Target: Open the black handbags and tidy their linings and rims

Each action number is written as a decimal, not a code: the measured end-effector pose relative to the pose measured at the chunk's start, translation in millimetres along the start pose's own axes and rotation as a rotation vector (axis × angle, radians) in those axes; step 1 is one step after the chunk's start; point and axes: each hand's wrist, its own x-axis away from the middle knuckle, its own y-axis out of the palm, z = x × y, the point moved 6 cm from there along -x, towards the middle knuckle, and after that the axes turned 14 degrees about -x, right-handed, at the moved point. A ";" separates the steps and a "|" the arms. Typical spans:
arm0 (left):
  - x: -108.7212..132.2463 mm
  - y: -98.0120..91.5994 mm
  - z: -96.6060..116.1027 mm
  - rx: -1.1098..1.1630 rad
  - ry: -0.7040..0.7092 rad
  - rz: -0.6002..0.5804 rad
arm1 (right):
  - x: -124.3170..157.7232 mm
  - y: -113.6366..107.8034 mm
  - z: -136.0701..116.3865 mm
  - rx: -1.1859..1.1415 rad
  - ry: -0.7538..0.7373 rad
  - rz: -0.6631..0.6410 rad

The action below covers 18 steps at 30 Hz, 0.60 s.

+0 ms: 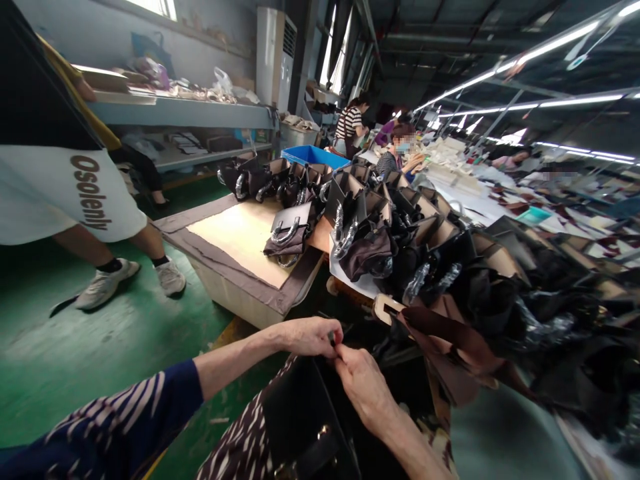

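Observation:
A black leather handbag with gold-coloured metal fittings rests on my lap. Above its top edge, my left hand is closed in a pinch, with a small dark bit showing between thumb and finger. My right hand meets it there, thumb and fingers pressed together too. Whatever the fingertips hold is too small and dark to name. Just to the right, a brown leather piece hangs over the table edge beside a cream-coloured handle-shaped piece.
Many black bags with wrapped handles crowd the table on the right. One finished-looking bag lies on a board-topped bin. A blue crate stands behind. A person in white shorts is at the left; co-workers sit farther back.

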 end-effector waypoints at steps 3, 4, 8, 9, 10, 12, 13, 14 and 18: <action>2.5 -12.3 1.5 0.235 -0.032 0.193 | 7.2 -15.4 3.5 -0.097 0.048 0.031; 7.7 -16.9 1.7 0.326 -0.029 0.279 | 9.5 -22.0 7.3 -0.098 0.072 0.049; 45.4 -8.3 2.6 0.472 -0.036 0.396 | 18.0 -44.5 32.6 -0.024 0.194 0.118; 56.1 1.1 3.2 0.463 -0.047 0.374 | 19.3 -46.8 38.6 -0.017 0.213 0.129; 65.2 14.8 5.1 0.421 -0.053 0.304 | 20.0 -47.3 43.8 -0.015 0.228 0.139; 79.8 40.8 4.4 0.244 -0.134 0.240 | 19.1 -43.5 49.8 -0.015 0.237 0.149; 84.1 50.8 1.8 0.127 -0.201 0.252 | 17.9 -39.9 50.9 -0.017 0.239 0.146; 86.2 57.5 -1.6 0.015 -0.271 0.289 | 16.4 -36.0 50.9 -0.020 0.237 0.138; 76.6 53.5 -19.2 -0.133 -0.413 0.430 | 13.8 -35.9 45.1 -0.032 0.210 0.114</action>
